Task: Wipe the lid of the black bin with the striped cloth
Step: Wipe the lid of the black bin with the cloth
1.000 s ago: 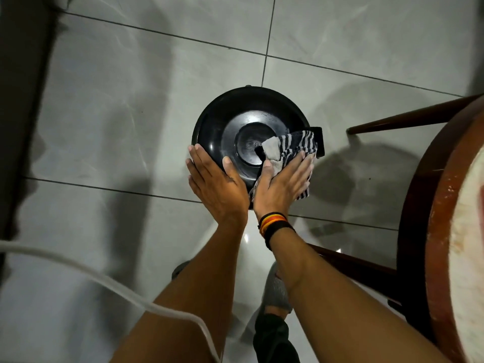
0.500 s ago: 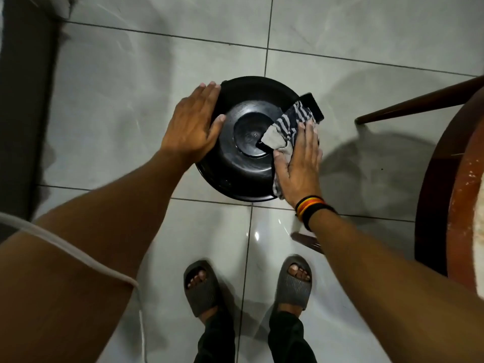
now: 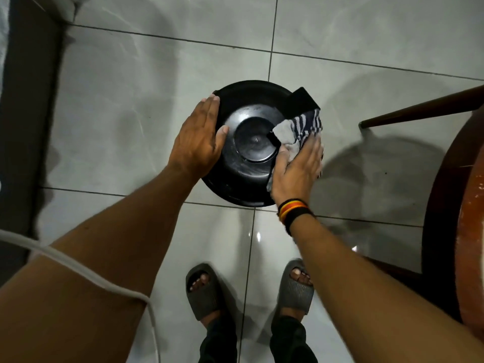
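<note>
Black round plastic bin lid sat on grey tiles. Left hand lay flat, released, on its left edge. Right hand pressed the striped cloth flat at its right.

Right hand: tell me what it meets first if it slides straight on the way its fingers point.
Probably the black flap at the bin lid's far right edge. The right hand, flat on the striped cloth, points up-picture toward it; heights are unclear.

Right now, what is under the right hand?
Under the right hand lies the striped cloth, pressed on the black bin's lid. The lid beneath the cloth is hidden.
</note>
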Demonstrator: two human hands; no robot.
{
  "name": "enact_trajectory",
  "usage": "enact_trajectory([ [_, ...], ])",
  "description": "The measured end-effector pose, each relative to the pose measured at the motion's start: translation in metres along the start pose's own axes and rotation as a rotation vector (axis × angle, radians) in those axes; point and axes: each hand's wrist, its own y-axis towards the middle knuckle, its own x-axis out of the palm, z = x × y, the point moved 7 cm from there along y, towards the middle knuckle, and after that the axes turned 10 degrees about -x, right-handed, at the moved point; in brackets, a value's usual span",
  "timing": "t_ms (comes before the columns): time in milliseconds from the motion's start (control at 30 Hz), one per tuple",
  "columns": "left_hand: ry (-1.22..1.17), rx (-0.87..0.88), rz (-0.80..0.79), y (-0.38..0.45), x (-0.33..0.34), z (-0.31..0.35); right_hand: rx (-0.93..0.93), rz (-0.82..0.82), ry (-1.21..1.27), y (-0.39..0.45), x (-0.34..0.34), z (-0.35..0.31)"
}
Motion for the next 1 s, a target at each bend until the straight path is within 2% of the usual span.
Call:
enact_trajectory([
  [133,0.032,0.079,-0.021,-0.004,0.006,0.004,0.154,0.075,-0.042,-0.063,0.011,-0.010],
  [233,0.066,0.098,-0.017,-0.004,0.007,0.003,0.076,0.002,-0.057,-0.106,0.026,-0.032],
  [333,0.056,0.070,-0.021,-0.007,0.009,0.002,0.025,-0.046,-0.054,-0.115,0.032,-0.034],
  [400,0.038,0.003,0.029,-0.019,0.009,-0.002,-0.007,-0.044,-0.036,-0.096,0.026,-0.025],
  [500,-0.016,-0.223,0.125,-0.043,0.010,-0.005,-0.081,-0.067,-0.036,-0.042,0.012,-0.013],
  [667,-0.095,-0.527,0.194,-0.075,0.020,0.013,-0.133,-0.196,-0.043,0.021,0.002,-0.012],
  [833,-0.079,-0.537,0.204,-0.076,0.023,0.014,-0.159,-0.139,-0.110,-0.033,0.005,-0.016],
  [933,-0.091,-0.530,0.184,-0.077,0.027,0.013,-0.304,-0.219,-0.288,-0.089,0.021,-0.026],
  [1000,-0.082,-0.525,0.169,-0.076,0.027,0.009,-0.389,-0.272,-0.311,-0.103,0.025,-0.027],
])
